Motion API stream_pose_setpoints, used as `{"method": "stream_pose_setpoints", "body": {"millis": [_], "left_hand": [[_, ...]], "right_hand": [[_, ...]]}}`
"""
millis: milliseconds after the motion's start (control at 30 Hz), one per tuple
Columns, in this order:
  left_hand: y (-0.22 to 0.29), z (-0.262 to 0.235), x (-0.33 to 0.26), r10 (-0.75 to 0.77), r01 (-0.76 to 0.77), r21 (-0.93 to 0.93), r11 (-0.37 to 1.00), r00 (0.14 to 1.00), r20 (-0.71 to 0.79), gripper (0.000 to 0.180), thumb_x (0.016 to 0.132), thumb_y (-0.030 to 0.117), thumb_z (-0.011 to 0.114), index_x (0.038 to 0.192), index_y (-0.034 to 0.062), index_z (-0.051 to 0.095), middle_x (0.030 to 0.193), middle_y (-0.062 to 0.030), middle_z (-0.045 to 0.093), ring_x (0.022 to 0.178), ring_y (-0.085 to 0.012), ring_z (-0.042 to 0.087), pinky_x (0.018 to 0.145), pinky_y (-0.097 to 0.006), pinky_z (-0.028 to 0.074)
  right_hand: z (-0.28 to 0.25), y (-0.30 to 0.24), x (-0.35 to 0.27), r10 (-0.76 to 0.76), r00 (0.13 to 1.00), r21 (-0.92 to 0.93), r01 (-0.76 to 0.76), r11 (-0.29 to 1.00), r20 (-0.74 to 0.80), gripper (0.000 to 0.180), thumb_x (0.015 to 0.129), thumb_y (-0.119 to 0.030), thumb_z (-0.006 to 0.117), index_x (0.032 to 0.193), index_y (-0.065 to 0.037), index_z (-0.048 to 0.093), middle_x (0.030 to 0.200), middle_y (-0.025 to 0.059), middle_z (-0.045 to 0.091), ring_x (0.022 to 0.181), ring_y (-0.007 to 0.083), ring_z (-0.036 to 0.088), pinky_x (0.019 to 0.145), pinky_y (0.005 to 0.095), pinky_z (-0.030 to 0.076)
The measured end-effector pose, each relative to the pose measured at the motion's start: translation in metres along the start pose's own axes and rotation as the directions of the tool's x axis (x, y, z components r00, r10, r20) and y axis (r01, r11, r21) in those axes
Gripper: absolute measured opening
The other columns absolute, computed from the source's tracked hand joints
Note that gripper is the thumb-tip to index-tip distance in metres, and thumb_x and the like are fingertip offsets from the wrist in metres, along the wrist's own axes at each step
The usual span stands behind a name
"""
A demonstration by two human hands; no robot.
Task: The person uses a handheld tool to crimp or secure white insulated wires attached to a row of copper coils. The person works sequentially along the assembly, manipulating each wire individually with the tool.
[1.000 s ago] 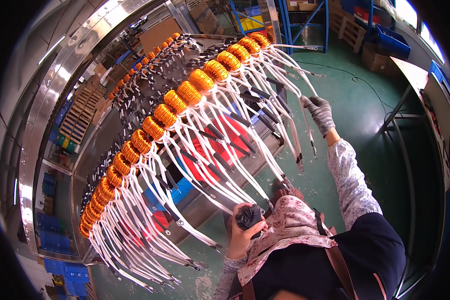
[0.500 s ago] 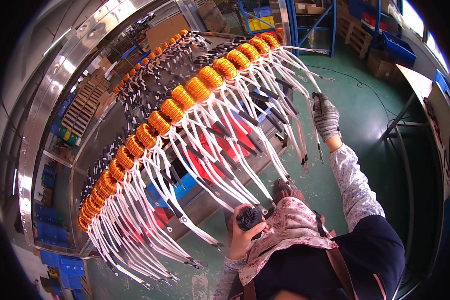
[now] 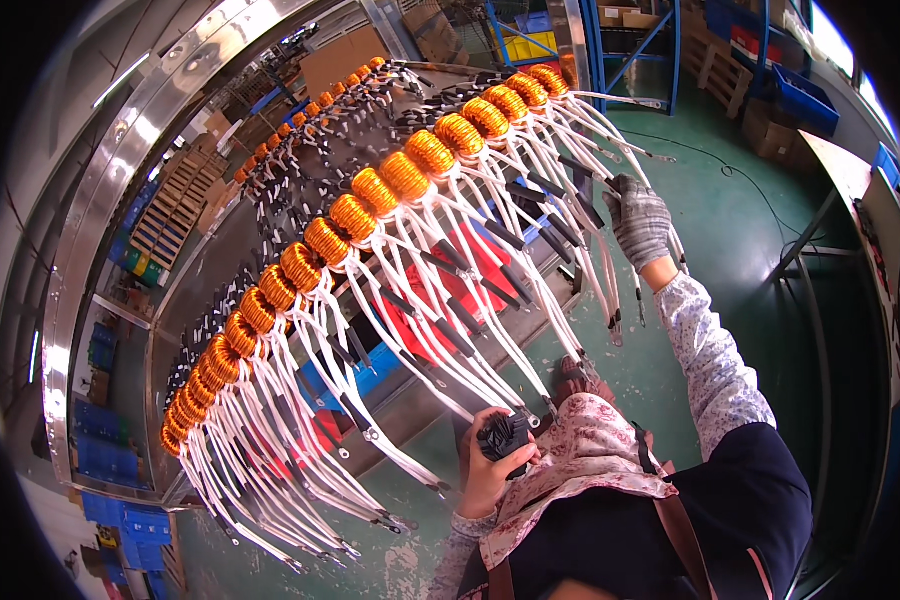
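A long curved row of orange copper coils [image 3: 370, 195] runs along a big metal ring [image 3: 90, 220]. White-sleeved leads [image 3: 440, 300] with metal end lugs hang down from the coils. My right hand [image 3: 640, 222], in a grey knit glove, is closed around a few of these white leads at the right end of the row. My left hand [image 3: 488, 475], bare, grips a black handled tool [image 3: 505, 438] close to my body, just below the tips of the middle leads.
Red and blue parts [image 3: 440, 290] lie under the leads. The floor [image 3: 750, 250] is green. Blue shelving with yellow bins [image 3: 530, 40] stands at the back, cardboard boxes [image 3: 770, 130] and a workbench [image 3: 870, 200] to the right. A black cable crosses the floor.
My gloved right hand has shifted slightly up along the white leads at the right end. My left hand stays put with the black tool.
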State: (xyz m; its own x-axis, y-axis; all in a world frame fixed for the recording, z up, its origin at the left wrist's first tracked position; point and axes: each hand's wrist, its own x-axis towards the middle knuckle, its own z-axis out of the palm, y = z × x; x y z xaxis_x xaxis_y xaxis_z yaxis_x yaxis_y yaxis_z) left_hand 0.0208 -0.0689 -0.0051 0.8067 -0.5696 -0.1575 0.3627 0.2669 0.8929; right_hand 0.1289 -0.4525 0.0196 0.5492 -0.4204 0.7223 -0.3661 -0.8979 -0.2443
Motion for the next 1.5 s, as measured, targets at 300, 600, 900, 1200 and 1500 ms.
{"method": "stream_pose_setpoints", "body": {"millis": [300,600,900,1200,1500], "left_hand": [[-0.001,0.002,0.001,-0.020,0.021,-0.029,0.999,1.000,0.022,0.050,0.076,-0.006,0.067,0.116,0.0068,0.041,0.089,-0.0096,0.060,0.076,-0.0185,0.064,0.069,-0.030,0.054],[0.003,0.004,0.001,-0.008,0.008,-0.006,1.000,1.000,-0.015,0.049,0.074,-0.004,0.069,0.114,0.0059,0.041,0.087,-0.0102,0.059,0.071,-0.0194,0.063,0.063,-0.031,0.054],[-0.002,0.004,0.001,0.001,-0.001,0.017,1.000,1.000,0.002,0.049,0.074,-0.005,0.068,0.114,0.0066,0.041,0.087,-0.0104,0.059,0.072,-0.0191,0.063,0.065,-0.031,0.054],[-0.002,0.001,-0.003,0.000,0.000,0.019,1.000,1.000,-0.006,0.050,0.073,-0.005,0.068,0.114,0.0065,0.042,0.087,-0.0107,0.059,0.073,-0.0187,0.064,0.066,-0.031,0.054],[-0.001,0.006,-0.001,-0.024,0.024,0.019,1.000,1.000,0.020,0.049,0.074,-0.005,0.067,0.114,0.0065,0.042,0.086,-0.0096,0.060,0.072,-0.0181,0.064,0.066,-0.030,0.054]], "right_hand": [[0.041,0.047,0.008,0.120,0.716,0.617,-0.663,0.424,0.687,0.021,0.081,-0.028,0.070,0.082,-0.007,0.065,0.062,0.0089,0.062,0.050,0.0222,0.057,0.051,0.0371,0.048],[0.019,0.013,-0.008,0.078,0.997,0.397,-0.067,0.916,-0.012,0.025,0.084,-0.027,0.065,0.097,-0.006,0.068,0.072,0.0119,0.068,0.057,0.0292,0.062,0.055,0.0407,0.050],[-0.016,0.002,-0.013,0.069,0.977,-0.019,-0.066,0.998,0.201,0.017,0.087,-0.023,0.056,0.094,-0.009,0.062,0.074,0.0171,0.064,0.068,0.0362,0.063,0.062,0.0477,0.050],[-0.012,0.019,-0.003,-0.008,0.916,0.379,-0.158,0.912,0.400,0.030,0.078,-0.020,0.062,0.097,0.002,0.064,0.070,0.0146,0.065,0.062,0.0314,0.063,0.060,0.0442,0.050],[0.001,0.047,-0.023,0.090,0.748,0.680,-0.641,0.356,0.657,0.042,0.089,-0.041,0.064,0.105,-0.003,0.067,0.066,-0.0040,0.051,0.054,0.0069,0.045,0.051,0.0241,0.040]]}}
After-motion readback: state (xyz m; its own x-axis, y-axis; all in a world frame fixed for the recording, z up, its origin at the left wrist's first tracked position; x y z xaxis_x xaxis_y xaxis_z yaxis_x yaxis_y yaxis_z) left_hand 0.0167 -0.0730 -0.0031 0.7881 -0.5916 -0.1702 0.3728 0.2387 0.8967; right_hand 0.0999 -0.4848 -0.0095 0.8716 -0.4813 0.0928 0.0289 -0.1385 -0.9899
